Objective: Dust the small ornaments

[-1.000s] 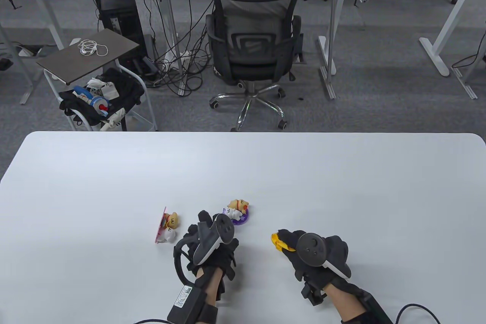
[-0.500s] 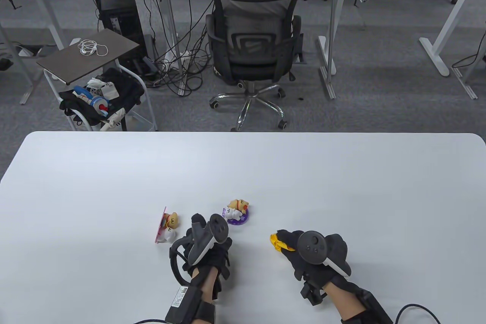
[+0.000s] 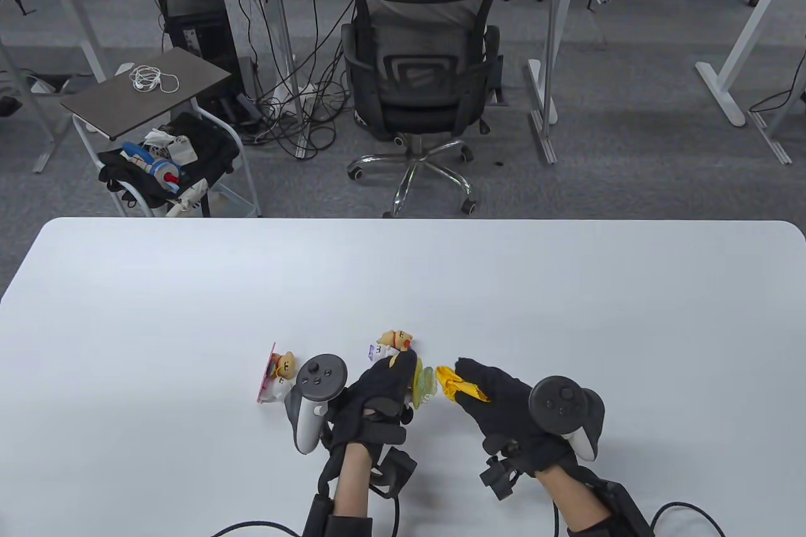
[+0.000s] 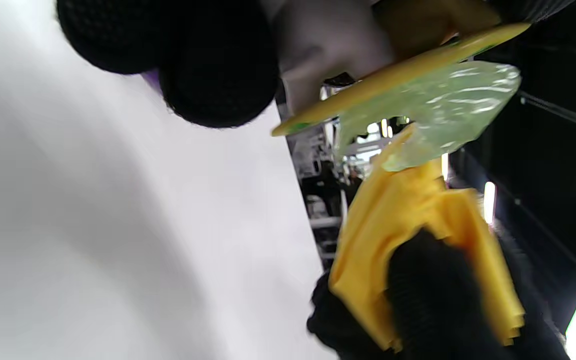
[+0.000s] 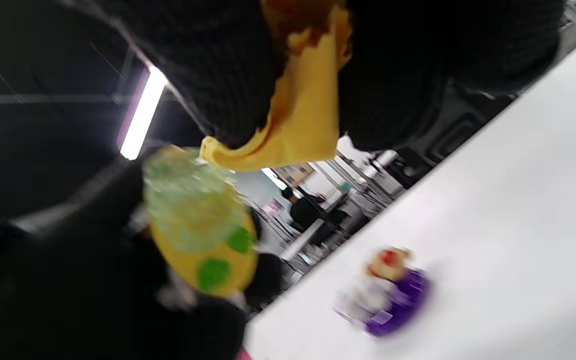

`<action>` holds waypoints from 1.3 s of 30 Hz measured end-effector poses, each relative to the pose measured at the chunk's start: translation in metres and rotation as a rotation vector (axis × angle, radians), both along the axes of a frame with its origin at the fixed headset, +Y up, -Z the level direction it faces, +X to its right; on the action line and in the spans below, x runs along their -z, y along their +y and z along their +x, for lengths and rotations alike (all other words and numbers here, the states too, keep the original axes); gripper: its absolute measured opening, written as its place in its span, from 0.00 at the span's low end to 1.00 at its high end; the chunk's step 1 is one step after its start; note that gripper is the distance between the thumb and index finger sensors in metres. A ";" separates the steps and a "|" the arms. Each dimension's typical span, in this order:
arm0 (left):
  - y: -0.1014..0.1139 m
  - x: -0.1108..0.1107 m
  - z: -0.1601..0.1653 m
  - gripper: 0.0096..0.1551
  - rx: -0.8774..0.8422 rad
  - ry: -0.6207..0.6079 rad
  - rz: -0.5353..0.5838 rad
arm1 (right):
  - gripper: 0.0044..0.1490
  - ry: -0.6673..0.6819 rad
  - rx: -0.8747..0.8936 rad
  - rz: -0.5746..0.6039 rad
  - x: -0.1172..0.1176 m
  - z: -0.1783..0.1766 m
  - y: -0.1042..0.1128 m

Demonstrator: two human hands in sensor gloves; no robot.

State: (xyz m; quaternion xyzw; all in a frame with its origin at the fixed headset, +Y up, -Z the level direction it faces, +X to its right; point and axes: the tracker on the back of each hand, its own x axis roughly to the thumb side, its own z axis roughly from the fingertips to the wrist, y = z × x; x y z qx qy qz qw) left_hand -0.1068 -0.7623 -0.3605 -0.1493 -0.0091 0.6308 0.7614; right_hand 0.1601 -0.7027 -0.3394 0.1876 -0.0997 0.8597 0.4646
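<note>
Over the white table (image 3: 189, 285), the left hand (image 3: 378, 392) is gripping a yellow-based ornament (image 3: 420, 383) while the right hand (image 3: 497, 398) is pinching a yellow cloth (image 3: 456, 384) beside it, risking knocking the purple-based ornament (image 3: 385, 345) behind.

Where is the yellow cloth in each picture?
Table view: yellow cloth low in the middle, poking out of the right hand.
Left wrist view: lower right, just under the yellow-and-green ornament.
Right wrist view: top middle, between black fingers.
Shared landmark: that yellow-and-green ornament beside the cloth.
</note>
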 end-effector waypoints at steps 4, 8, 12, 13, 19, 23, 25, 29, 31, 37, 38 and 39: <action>-0.005 -0.001 0.005 0.46 -0.024 -0.016 -0.020 | 0.33 0.044 0.089 0.080 -0.005 -0.016 0.015; -0.009 -0.003 0.004 0.45 -0.037 0.020 -0.041 | 0.30 0.017 -0.054 0.173 -0.009 -0.032 0.011; -0.015 -0.009 -0.021 0.45 -0.130 0.172 -0.009 | 0.30 0.117 -0.236 0.133 -0.012 -0.040 -0.003; -0.016 -0.010 -0.022 0.45 -0.178 0.167 -0.011 | 0.30 0.107 -0.263 0.164 -0.013 -0.042 -0.006; -0.030 -0.009 -0.009 0.47 -0.521 0.092 -0.086 | 0.31 0.060 0.053 0.113 -0.006 -0.050 -0.009; -0.031 -0.008 -0.013 0.47 -0.565 0.107 -0.079 | 0.30 0.120 -0.031 0.055 -0.003 -0.052 -0.019; -0.030 -0.008 -0.016 0.47 -0.521 0.119 -0.072 | 0.31 0.035 -0.029 0.134 -0.001 -0.043 -0.012; -0.029 -0.005 -0.012 0.46 -0.232 0.112 -0.075 | 0.32 0.094 0.141 0.119 0.002 -0.035 0.015; -0.026 -0.004 -0.005 0.46 -0.113 0.085 -0.049 | 0.31 0.143 0.004 0.136 0.000 -0.040 0.023; -0.017 -0.006 0.000 0.45 -0.020 0.076 0.004 | 0.30 0.111 -0.044 0.130 0.008 -0.037 0.016; -0.016 -0.006 0.002 0.45 0.000 0.028 0.028 | 0.30 0.037 -0.088 0.157 0.010 -0.033 0.014; -0.014 -0.007 0.002 0.45 0.015 0.022 0.019 | 0.30 0.043 -0.092 0.169 0.013 -0.030 0.015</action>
